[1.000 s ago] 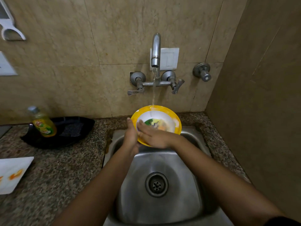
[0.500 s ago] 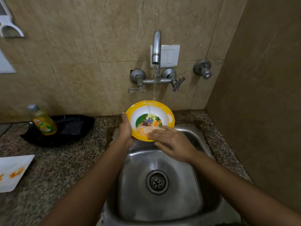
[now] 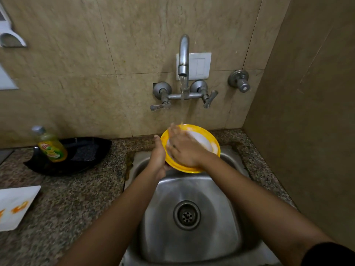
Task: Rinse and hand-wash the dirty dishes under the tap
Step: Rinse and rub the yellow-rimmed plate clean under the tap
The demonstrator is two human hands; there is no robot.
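Bowl held under running water

Tilted over the back of the sink, the yellow-rimmed bowl catches the stream from the tap. The left hand grips its left edge, thumb along the rim. The right hand lies flat inside, fingers straight against the white face. A soap bottle stands in a black tray on the surface, near a stained white plate.

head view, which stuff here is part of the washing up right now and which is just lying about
In use: yellow bowl, left hand gripping its rim, right hand pressed inside it, tap running, sink.

Lying about: soap bottle, black tray, stained white plate, wall switch.
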